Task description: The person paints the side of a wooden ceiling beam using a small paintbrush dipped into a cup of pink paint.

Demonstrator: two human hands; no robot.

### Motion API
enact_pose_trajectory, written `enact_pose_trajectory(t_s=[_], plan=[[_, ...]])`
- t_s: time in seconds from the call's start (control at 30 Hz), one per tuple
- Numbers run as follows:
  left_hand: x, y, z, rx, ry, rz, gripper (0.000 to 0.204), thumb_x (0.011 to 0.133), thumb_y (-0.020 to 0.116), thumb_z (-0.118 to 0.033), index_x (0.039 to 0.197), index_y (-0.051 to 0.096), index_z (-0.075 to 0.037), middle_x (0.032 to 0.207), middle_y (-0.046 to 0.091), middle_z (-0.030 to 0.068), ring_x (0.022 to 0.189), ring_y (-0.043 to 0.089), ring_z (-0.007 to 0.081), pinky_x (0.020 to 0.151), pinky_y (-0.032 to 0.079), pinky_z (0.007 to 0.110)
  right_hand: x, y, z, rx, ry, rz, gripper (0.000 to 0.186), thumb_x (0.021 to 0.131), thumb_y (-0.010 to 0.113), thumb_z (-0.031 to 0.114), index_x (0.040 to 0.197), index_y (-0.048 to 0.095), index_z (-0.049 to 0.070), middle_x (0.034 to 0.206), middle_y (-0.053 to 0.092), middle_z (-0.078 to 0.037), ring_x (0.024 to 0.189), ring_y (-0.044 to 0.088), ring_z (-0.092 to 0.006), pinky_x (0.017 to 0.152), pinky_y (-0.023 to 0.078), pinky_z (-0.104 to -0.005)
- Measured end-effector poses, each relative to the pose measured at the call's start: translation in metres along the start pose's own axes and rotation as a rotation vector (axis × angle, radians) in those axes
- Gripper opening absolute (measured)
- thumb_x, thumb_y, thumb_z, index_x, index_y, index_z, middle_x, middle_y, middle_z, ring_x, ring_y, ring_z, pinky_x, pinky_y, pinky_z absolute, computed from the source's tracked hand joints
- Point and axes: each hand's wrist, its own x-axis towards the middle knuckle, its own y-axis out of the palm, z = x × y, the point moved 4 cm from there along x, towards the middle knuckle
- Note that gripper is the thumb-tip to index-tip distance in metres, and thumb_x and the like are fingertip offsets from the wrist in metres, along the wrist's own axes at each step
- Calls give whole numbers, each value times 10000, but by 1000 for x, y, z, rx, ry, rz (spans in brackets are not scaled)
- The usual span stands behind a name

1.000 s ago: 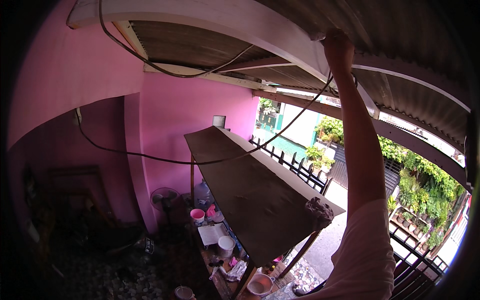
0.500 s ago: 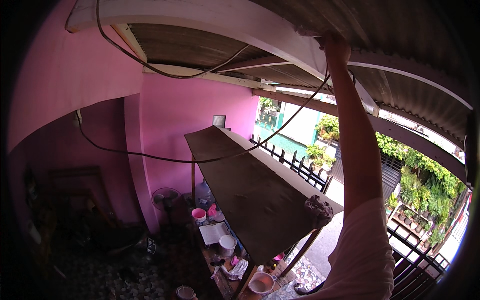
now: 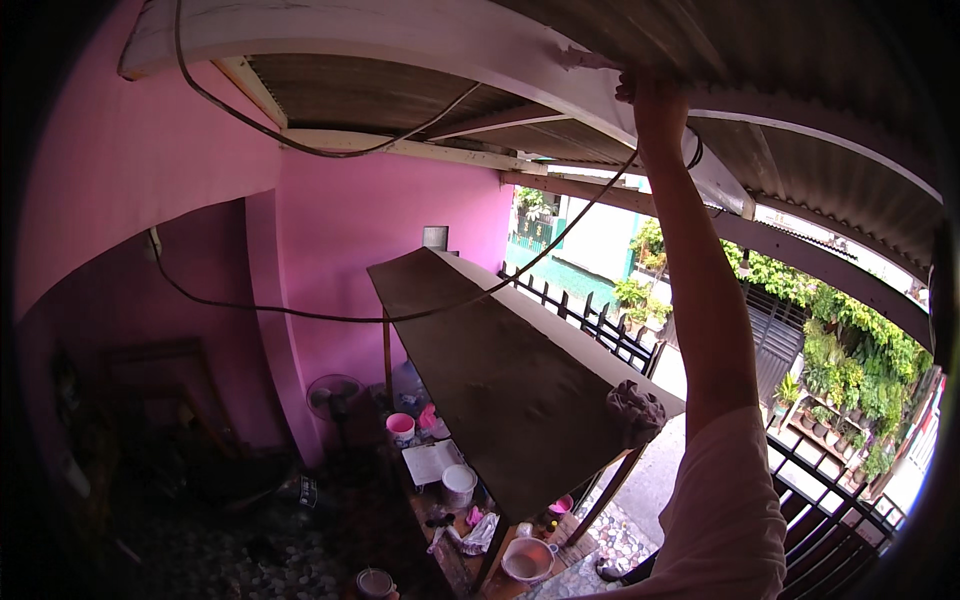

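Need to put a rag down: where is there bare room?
The dark cover looks bare between the pink wall and the crumpled cloth by its right corner. Below, the table is crowded around the white tub, pink-and-white bucket and basin.

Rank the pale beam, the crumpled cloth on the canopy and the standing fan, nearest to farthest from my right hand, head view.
1. Pale beam, overhead, at your right hand.
2. Crumpled cloth, below, on the canopy.
3. Standing fan, lower left.

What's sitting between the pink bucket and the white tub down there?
A flat white rectangular thing lies between the pink bucket and the white tub, seen in the head view; what it is exactly is unclear.
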Motion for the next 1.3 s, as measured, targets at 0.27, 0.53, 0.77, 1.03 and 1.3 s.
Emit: enact_pose_trajectory(t_s=[0.27, 0.53, 0.77, 1.03, 1.3], plan=[[-3, 5, -9, 101, 7, -33, 472, 766, 811, -204, 1147, 600, -20, 1013, 656, 55, 902, 609, 157, 787, 492, 306, -27, -40, -16, -717, -235, -203, 236, 936, 489, 242, 937, 646, 65, 844, 682, -184, 761, 679, -342, 693, 544, -422], [-3, 7, -14, 81, -30, -14, 494, 756, 818, -212, 1151, 596, -15, 1020, 646, 61, 914, 597, 157, 800, 485, 303, -36, -10, 7, -323, -19, -67, 309, 952, 503, 286, 943, 673, 28, 783, 698, -128, 696, 696, -231, 664, 550, -351], [2, 12, -3, 21, -50, 18, 495, 758, 812, -206, 1156, 587, -18, 1029, 641, 67, 946, 591, 162, 825, 476, 306, -48, -47, -64, -65, 237, -110, 316, 943, 522, 275, 907, 671, -1, 729, 700, -85, 634, 681, -156, 611, 542, -305], [3, 4, 0, 160, -27, 23, 469, 760, 807, -211, 1139, 602, -27, 1016, 657, 54, 931, 600, 154, 820, 479, 311, -104, -64, -42, -248, 233, -118, 242, 915, 605, 199, 890, 677, -30, 767, 709, -92, 627, 675, -148, 600, 534, -276], [0, 19, -17, 188, -86, 22, 460, 760, 812, -198, 1142, 611, -40, 1039, 656, 48, 948, 596, 151, 837, 474, 308, -163, -25, -75, 229, 594, -241, 208, 878, 623, 127, 943, 662, -67, 779, 692, -119, 634, 670, -158, 542, 544, -249]])
